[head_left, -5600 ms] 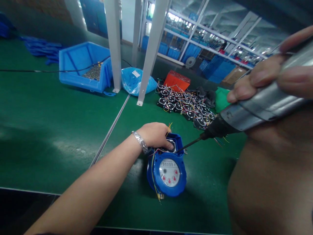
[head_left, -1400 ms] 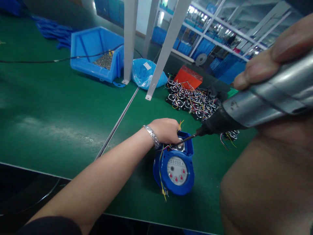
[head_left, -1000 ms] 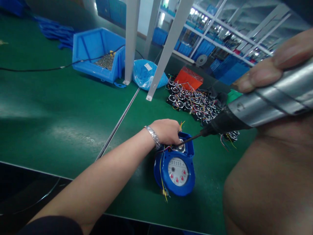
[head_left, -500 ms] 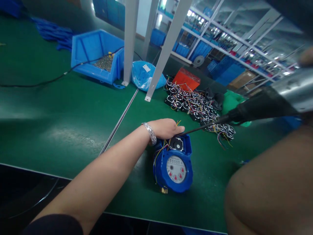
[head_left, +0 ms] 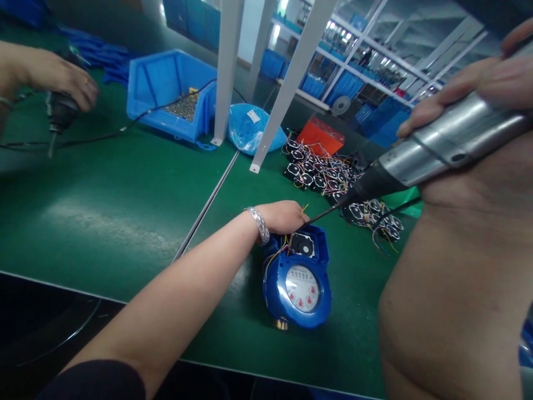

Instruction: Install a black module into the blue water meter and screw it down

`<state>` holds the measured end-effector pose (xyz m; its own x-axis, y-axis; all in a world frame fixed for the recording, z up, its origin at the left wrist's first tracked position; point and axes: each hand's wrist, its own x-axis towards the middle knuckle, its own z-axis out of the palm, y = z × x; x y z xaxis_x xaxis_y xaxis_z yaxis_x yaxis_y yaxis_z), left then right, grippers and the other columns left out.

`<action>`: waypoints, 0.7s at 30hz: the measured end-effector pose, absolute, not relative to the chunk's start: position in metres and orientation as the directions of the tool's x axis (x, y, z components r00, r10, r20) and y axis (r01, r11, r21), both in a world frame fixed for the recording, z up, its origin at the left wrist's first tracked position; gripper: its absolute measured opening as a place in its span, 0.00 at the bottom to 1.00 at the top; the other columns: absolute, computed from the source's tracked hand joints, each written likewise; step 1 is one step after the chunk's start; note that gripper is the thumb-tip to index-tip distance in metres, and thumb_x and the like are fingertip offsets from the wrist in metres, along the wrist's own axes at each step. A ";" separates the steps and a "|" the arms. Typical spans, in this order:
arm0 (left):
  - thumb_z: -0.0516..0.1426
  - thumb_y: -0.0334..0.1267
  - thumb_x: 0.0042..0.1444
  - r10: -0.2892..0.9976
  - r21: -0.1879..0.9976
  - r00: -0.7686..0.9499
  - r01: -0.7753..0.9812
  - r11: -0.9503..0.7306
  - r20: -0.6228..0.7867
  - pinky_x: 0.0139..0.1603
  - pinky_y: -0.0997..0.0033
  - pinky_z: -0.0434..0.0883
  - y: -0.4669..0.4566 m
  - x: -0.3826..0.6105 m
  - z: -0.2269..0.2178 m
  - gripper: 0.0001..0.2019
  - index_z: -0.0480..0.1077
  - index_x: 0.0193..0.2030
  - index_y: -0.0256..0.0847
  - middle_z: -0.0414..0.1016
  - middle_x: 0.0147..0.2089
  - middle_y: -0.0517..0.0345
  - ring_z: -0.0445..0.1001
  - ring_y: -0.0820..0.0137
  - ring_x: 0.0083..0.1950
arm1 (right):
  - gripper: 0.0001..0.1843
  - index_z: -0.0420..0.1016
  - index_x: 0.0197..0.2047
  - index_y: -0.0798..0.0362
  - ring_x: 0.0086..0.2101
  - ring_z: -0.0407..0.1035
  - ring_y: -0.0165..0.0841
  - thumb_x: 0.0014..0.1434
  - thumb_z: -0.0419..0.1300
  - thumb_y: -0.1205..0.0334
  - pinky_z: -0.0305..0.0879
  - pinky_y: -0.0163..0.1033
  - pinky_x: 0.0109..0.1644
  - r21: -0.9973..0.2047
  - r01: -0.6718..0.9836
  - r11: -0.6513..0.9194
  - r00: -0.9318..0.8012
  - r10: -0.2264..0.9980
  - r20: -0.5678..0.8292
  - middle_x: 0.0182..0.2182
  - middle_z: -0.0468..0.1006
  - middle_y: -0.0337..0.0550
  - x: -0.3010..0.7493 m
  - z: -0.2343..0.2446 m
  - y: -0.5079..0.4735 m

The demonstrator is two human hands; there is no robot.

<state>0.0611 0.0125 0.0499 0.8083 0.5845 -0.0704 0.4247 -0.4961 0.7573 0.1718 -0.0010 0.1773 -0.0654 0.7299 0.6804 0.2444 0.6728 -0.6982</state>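
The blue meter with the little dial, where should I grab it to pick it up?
Grip the blue meter around its round lower body, from the near side, fingers on its left and right flanks. That part is wide, smooth and free. Probably avoid the far end: the left hand rests there by loose wires, and the electric screwdriver in the right hand points there.

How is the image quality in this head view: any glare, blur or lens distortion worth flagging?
Head view: wide-angle bending slants the white shelf posts; overhead lights glare on the green table mat; the right hand and silver electric screwdriver loom large and soft; the blue round water meter is sharp.
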 end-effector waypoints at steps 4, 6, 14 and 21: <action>0.46 0.23 0.55 0.580 0.759 0.814 0.406 -0.509 -0.047 0.39 0.80 0.63 0.015 0.062 0.046 0.14 0.72 0.31 0.31 0.77 0.38 0.52 0.70 0.75 0.34 | 0.03 0.64 0.28 0.55 0.26 0.65 0.30 0.46 0.53 0.67 0.65 0.36 0.23 -0.618 0.254 0.744 -0.107 0.657 0.746 0.25 0.58 0.41 0.169 0.178 0.000; 0.47 0.23 0.54 0.577 0.760 0.816 0.395 -0.516 -0.032 0.39 0.80 0.62 0.016 0.064 0.044 0.13 0.72 0.29 0.31 0.77 0.36 0.52 0.69 0.75 0.32 | 0.03 0.63 0.27 0.55 0.25 0.64 0.29 0.45 0.53 0.67 0.64 0.35 0.24 -0.631 0.253 0.734 -0.096 0.668 0.738 0.25 0.57 0.40 0.168 0.178 -0.001; 0.47 0.21 0.51 0.601 0.800 0.799 0.349 -0.488 0.019 0.34 0.79 0.61 0.016 0.065 0.039 0.13 0.67 0.21 0.33 0.72 0.25 0.58 0.64 0.76 0.27 | 0.02 0.62 0.27 0.55 0.27 0.64 0.26 0.48 0.51 0.66 0.63 0.31 0.26 -0.559 0.248 0.792 -0.237 0.609 0.757 0.27 0.60 0.39 0.162 0.173 -0.007; 0.48 0.20 0.47 0.626 0.834 0.779 0.326 -0.444 0.029 0.32 0.77 0.59 0.017 0.065 0.039 0.14 0.62 0.15 0.35 0.64 0.18 0.62 0.60 0.76 0.23 | 0.04 0.59 0.22 0.55 0.25 0.63 0.26 0.43 0.52 0.64 0.63 0.33 0.25 -0.614 0.220 0.758 -0.217 0.652 0.726 0.25 0.58 0.38 0.157 0.177 -0.007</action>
<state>0.0654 0.0167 0.0389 0.7790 0.6263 0.0291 0.3260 -0.4443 0.8344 0.1571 -0.0070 0.1770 -0.2171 0.6520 0.7265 0.2199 0.7578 -0.6144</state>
